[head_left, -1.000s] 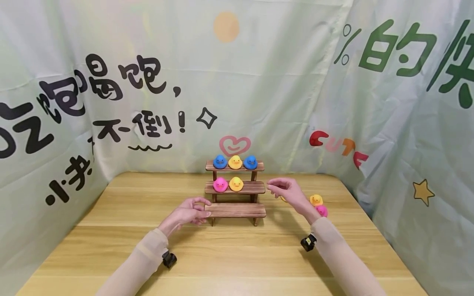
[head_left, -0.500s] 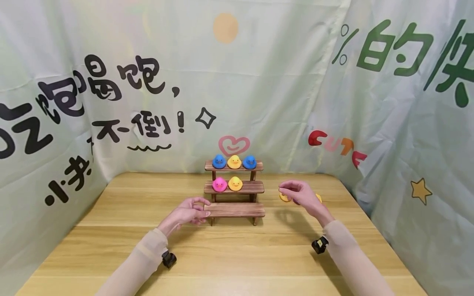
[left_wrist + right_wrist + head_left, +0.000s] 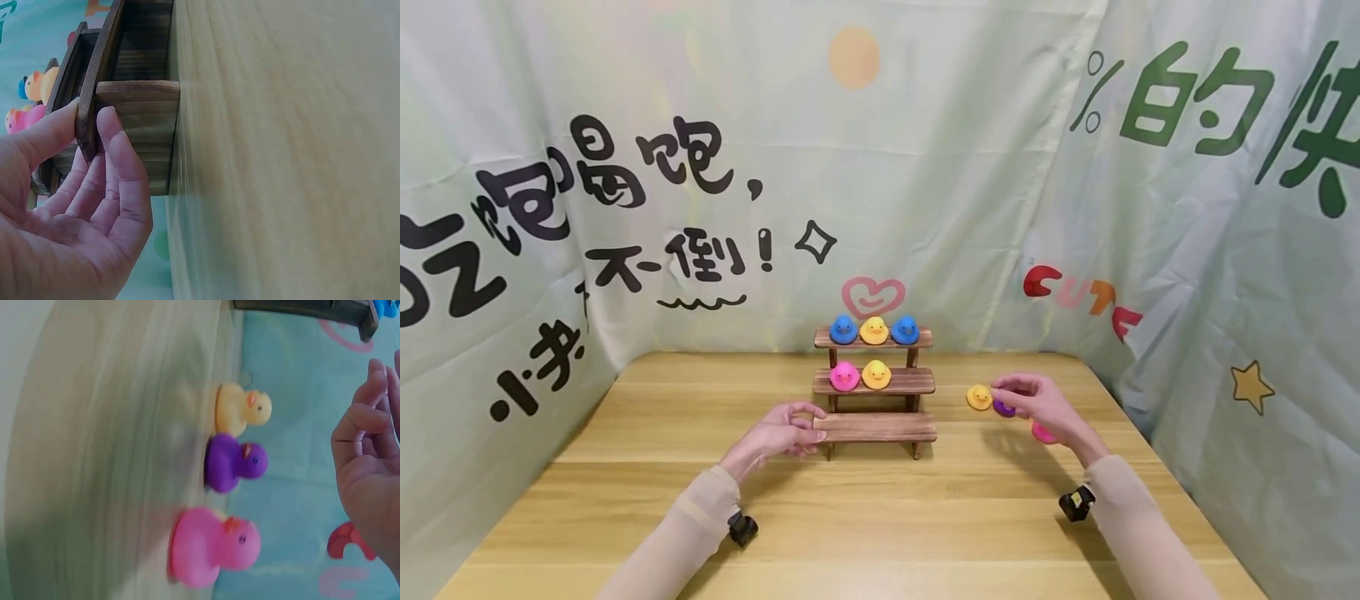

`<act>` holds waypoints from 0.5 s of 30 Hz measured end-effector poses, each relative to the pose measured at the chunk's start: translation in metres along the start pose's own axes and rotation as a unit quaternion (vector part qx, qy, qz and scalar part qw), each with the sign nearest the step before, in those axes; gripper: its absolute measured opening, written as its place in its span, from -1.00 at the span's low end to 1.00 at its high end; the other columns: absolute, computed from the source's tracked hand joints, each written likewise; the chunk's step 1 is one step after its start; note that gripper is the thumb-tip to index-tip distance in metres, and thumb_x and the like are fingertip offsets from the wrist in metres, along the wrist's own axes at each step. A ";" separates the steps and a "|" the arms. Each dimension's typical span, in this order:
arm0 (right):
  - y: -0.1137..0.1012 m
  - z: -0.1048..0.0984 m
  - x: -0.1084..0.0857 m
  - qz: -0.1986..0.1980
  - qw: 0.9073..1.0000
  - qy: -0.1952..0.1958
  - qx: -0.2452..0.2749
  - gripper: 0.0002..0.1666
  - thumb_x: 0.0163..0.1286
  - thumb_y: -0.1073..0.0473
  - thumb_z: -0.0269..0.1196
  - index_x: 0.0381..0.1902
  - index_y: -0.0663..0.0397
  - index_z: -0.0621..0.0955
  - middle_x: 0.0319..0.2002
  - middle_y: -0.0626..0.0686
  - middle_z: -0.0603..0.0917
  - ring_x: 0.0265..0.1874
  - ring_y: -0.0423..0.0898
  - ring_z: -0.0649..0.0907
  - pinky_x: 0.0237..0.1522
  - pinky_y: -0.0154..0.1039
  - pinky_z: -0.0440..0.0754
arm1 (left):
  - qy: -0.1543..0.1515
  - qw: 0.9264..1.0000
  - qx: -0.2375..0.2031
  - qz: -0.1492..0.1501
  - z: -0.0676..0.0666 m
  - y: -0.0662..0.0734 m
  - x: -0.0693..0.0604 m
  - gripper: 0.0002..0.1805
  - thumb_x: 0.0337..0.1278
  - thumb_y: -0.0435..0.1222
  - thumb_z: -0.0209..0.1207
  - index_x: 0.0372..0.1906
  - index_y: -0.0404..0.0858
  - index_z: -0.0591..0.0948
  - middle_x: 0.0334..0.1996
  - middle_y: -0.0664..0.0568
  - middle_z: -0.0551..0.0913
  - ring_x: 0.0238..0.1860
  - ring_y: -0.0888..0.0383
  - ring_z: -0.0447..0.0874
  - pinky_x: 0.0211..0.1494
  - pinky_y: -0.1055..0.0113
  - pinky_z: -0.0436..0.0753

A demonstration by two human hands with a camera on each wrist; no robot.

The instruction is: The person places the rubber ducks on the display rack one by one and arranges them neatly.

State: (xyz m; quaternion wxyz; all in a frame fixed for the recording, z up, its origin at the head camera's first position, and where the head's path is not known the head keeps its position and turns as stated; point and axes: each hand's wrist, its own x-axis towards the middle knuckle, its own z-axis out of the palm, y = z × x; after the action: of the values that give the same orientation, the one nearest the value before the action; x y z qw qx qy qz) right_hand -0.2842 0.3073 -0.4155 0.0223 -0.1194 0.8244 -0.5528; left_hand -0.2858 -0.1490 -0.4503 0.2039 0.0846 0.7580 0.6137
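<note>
Head view first, and the left hand is at the near-left end of the three-tier wooden stand, pinching its lowest board. Up on the top shelf it's a blue duck, a yellow duck, then a second blue duck; one shelf down sit a pink duck and another yellow duck. Over to the right, the right hand hangs above the table, fingers bent and loose, nothing visible in them. Just beside its fingertips is a loose yellow duck, with a purple duck partly covered by the hand and a loose pink duck peeking out below it.

Left wrist now: the thumb is on one face of that board, fingertips on the other, a clear pinch.

And the right wrist: three table ducks in a line, yellow, purple, pink, a sliver of yellow behind the pink. The hand is well apart from them in this picture, fingers curled softly.
</note>
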 end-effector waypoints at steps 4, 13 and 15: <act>0.005 -0.008 -0.006 0.009 1.000 0.013 -0.013 -0.52 0.37 0.05 0.29 0.05 0.34 0.57 -0.27 -0.17 0.73 -0.39 -0.21 0.58 -0.39 -0.30 0.59 | -0.002 1.000 -0.002 0.002 0.000 -0.001 -0.002 -0.45 0.09 -0.38 0.33 0.19 -0.36 0.43 -0.30 -0.11 0.69 -0.43 0.11 0.67 -0.39 0.36 0.71; 0.016 -0.024 -0.018 0.034 0.997 0.056 -0.046 -0.43 0.38 0.04 0.29 0.14 0.40 0.54 -0.10 -0.08 0.74 -0.19 -0.28 0.62 -0.13 -0.26 0.68 | 0.002 1.000 0.003 0.007 0.001 -0.002 -0.001 -0.47 0.11 -0.35 0.33 0.18 -0.33 0.45 -0.29 -0.13 0.68 -0.43 0.12 0.68 -0.41 0.38 0.68; 0.017 -0.028 -0.018 0.040 0.996 0.057 -0.056 -0.45 0.39 0.07 0.28 0.15 0.41 0.54 -0.04 0.04 0.72 -0.19 -0.31 0.63 -0.08 -0.28 0.68 | 0.004 1.000 0.003 0.007 0.001 -0.002 -0.001 -0.48 0.12 -0.35 0.33 0.18 -0.33 0.45 -0.30 -0.12 0.69 -0.43 0.12 0.68 -0.41 0.38 0.68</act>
State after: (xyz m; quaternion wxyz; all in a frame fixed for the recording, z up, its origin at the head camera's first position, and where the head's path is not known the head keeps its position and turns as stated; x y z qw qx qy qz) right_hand -0.2742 0.3428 -0.4225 -0.0093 -0.0554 0.8581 -0.5105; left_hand -0.2847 -0.1489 -0.4521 0.1967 0.0883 0.7600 0.6132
